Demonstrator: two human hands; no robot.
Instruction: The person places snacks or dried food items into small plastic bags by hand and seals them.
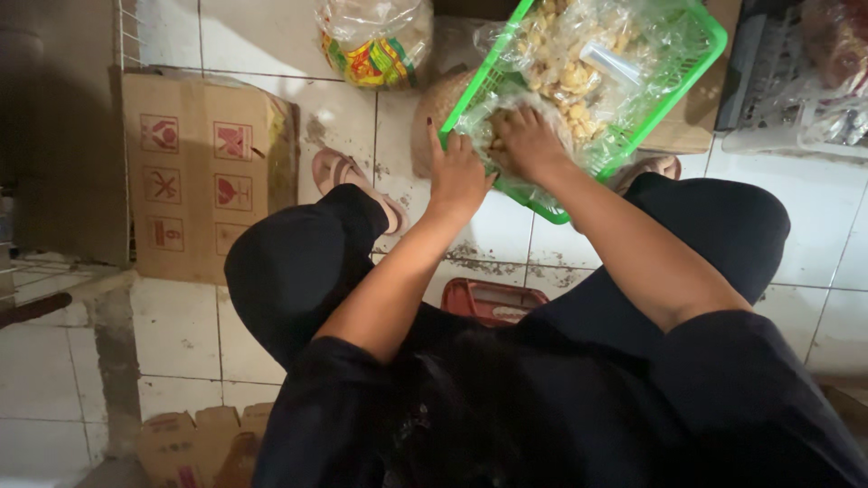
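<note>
The tiled floor (271, 117) fills most of the frame, white squares with grimy joints. A flattened cardboard box (199, 172) lies at the upper left, printed with red handling symbols. The seated person's dark-clothed knees take up the middle, a sandalled foot (348, 181) showing between the cardboard and the left knee, and a red stool (493, 298) peeking out below between the legs.

At the upper centre a green plastic basket (669, 81) sits tilted, its near corner pointing down toward the person. It holds clear plastic bags of pale yellowish snack pieces (579, 63), heaped high.

The right hand (529, 140) is inside the basket at its near corner, fingers curled down onto a bag of the pieces; whether they pinch it I cannot tell. The left hand (457, 176) rests just outside against the basket's near left rim, fingers straight and close together, pointing up along the edge.

Another bag with a colourful printed label (375, 41) stands at the top centre, left of the basket. A dark crate (768, 63) with more wrapped goods sits at the upper right.
</note>
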